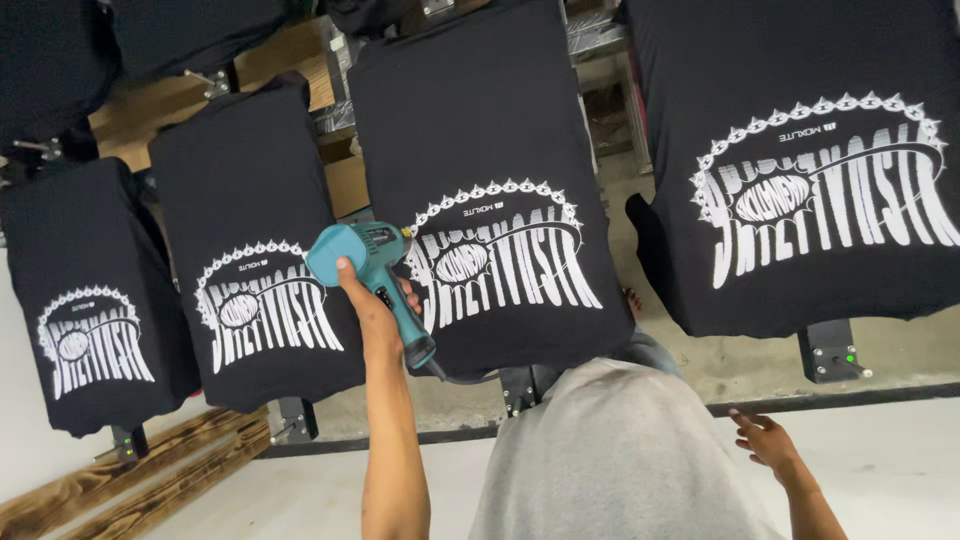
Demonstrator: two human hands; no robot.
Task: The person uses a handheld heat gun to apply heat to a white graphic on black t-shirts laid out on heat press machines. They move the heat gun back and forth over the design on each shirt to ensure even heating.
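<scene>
Four black printed shirts [500, 150] partly cropped, left hand [372, 310] gripping teal heat gun [368, 268], right hand [765, 438] open.

Your left hand [375, 310] is wrapped around the grip of a teal heat gun [370, 275] — its rounded body sits above your knuckles, its nozzle aimed to the right at the white print on the black shirt [480, 140] just beside it. A dark cord trails from the handle's base — below your hand.
</scene>
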